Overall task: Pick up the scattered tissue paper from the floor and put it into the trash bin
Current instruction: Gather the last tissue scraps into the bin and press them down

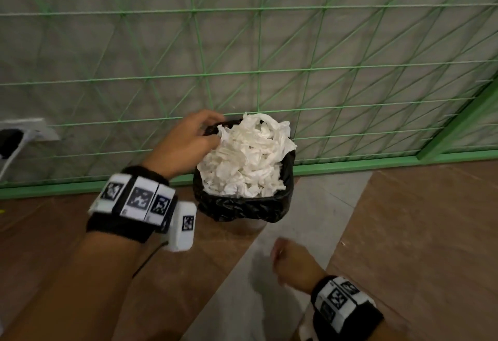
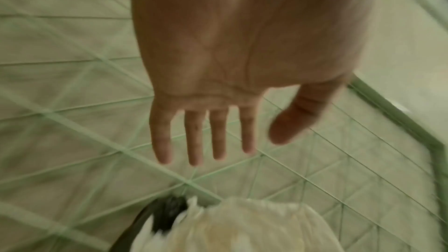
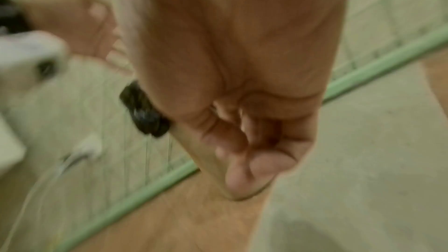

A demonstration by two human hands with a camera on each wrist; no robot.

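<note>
A small trash bin lined with a black bag [image 1: 242,207] stands on the floor against the fence, heaped above its rim with crumpled white tissue paper [image 1: 248,157]. My left hand [image 1: 213,132] hovers at the bin's far left rim, fingers beside the tissue. In the left wrist view this hand [image 2: 264,144] is spread with straight fingers and holds nothing, above the tissue [image 2: 242,227] and bag [image 2: 167,216]. My right hand [image 1: 283,257] hangs lower, in front of the bin, fingers curled into the palm [image 3: 254,150], holding nothing.
A green wire fence panel [image 1: 258,71] with a green base rail [image 1: 350,168] stands right behind the bin. A white plug block with a cable [image 1: 29,130] sits at the far left. The floor is brown boards [image 1: 417,233] with a grey strip [image 1: 269,300].
</note>
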